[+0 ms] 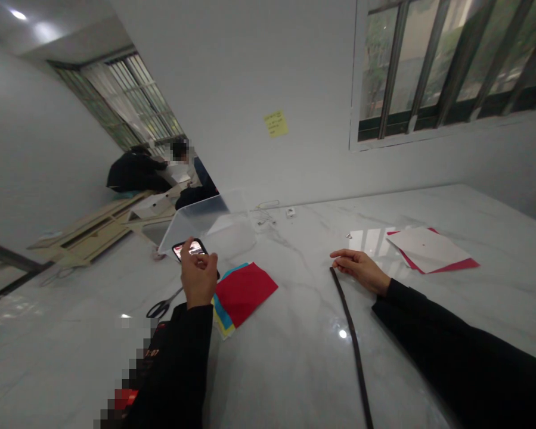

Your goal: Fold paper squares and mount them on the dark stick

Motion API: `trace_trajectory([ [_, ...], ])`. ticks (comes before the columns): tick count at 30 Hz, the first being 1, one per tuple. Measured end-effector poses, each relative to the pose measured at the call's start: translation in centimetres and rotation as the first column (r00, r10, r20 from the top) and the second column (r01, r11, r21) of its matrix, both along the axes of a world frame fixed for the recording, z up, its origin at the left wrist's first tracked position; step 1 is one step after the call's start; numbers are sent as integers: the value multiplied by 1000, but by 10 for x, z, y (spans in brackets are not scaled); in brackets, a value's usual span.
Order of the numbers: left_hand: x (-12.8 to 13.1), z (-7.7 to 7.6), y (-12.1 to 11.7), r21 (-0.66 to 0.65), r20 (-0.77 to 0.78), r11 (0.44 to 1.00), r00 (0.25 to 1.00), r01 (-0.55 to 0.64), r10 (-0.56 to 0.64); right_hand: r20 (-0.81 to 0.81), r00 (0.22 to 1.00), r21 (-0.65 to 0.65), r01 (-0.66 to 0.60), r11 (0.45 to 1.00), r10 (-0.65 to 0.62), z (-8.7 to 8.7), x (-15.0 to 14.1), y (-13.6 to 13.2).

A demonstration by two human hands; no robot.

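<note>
My left hand [199, 279] is raised over the marble table [285, 381], shut on a black smartphone [189, 249] with a lit screen. Below it lie black-handled scissors [163, 307], and a stack of red, blue and yellow paper sheets [243, 294] sits just to its right. My right hand [361, 270] lies flat and open on the tabletop, holding nothing. Its fingertips are close to the top end of a long, thin dark strip [353, 342]. Further right, a white sheet [426, 249] lies over red paper [455, 264].
A clear plastic box [207, 225] stands near the table's far corner, with a small white socket [290, 212] and thin cable beyond it. A seated person [191, 173] and another dark-clothed person [136, 173] work at the back left. Pale boards [93, 229] lie on the floor.
</note>
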State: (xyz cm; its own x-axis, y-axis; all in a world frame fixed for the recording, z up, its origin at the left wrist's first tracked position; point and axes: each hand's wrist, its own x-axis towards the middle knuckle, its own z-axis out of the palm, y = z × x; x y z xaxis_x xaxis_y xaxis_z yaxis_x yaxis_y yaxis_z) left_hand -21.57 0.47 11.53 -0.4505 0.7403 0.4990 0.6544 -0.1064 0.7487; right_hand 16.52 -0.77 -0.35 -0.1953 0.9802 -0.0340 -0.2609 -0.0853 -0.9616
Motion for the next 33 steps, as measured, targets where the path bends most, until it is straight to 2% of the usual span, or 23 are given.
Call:
trace_trajectory([
  [2, 20, 8, -8, 30, -17, 991, 991, 130, -130, 9, 1000, 4, 0, 1000, 0, -1, 1, 0],
  [4, 46, 12, -16, 4, -14, 972, 972, 236, -236, 11, 1000, 3, -5, 1000, 5, -2, 1, 1],
  [6, 73, 12, -21, -32, 13, 947, 947, 321, -321, 8, 1000, 3, -10, 1000, 10, -3, 2, 1],
  [8, 102, 7, -23, -62, 41, 897, 899, 437, -435, 10, 1000, 6, -10, 1000, 10, -5, 3, 1],
  [10, 129, -5, -22, -78, 77, 842, 845, 534, -529, 25, 1000, 20, -9, 1000, 9, -6, 2, 1],
  [12, 153, -23, -20, -87, 97, 804, 809, 588, -580, 63, 998, 49, -3, 999, 0, -6, 1, 0],
  [14, 169, -45, -18, -98, 119, 795, 800, 599, -588, 154, 987, 113, 22, 993, -39, -2, 1, -1],
  [16, 176, -68, -17, -124, 180, 806, 812, 579, -556, 306, 941, 231, 73, 970, -143, 8, 7, -3],
  [18, 176, -85, -17, -153, 275, 808, 810, 569, -518, 458, 823, 403, 145, 903, -337, 23, 24, -7],
  [19, 175, -91, -17, -155, 320, 808, 803, 568, -503, 498, 743, 490, 184, 852, -447, 31, 37, -10],
  [20, 173, -94, -16, -149, 356, 810, 795, 567, -491, 510, 634, 579, 248, 777, -581, 38, 52, -14],
  [22, 169, -97, -14, -123, 402, 817, 781, 563, -478, 503, 348, 717, 344, 606, -792, 47, 88, -23],
  [23, 167, -96, -13, -112, 414, 820, 777, 561, -475, 492, 199, 759, 378, 530, -847, 48, 108, -27],
  [24, 166, -96, -12, -104, 424, 823, 774, 559, -471, 498, 64, 784, 393, 481, -865, 45, 126, -31],
  [25, 165, -95, -11, -101, 430, 824, 772, 557, -468, 529, -24, 795, 365, 485, -848, 38, 144, -33],
  [26, 164, -95, -10, -102, 437, 825, 771, 555, -464, 576, -66, 789, 305, 533, -815, 29, 160, -35],
  [28, 163, -96, -9, -106, 445, 829, 772, 550, -455, 719, -87, 693, 167, 702, -689, 6, 183, -34],
  [30, 163, -97, -10, -104, 436, 833, 778, 543, -453, 861, -102, 508, 144, 850, -497, -18, 195, -31],
  [31, 164, -98, -11, -103, 425, 834, 782, 542, -456, 906, -107, 422, 167, 891, -409, -28, 198, -29],
  [33, 165, -99, -13, -105, 395, 831, 790, 546, -469, 907, -132, 420, 214, 882, -400, -41, 198, -26],
])
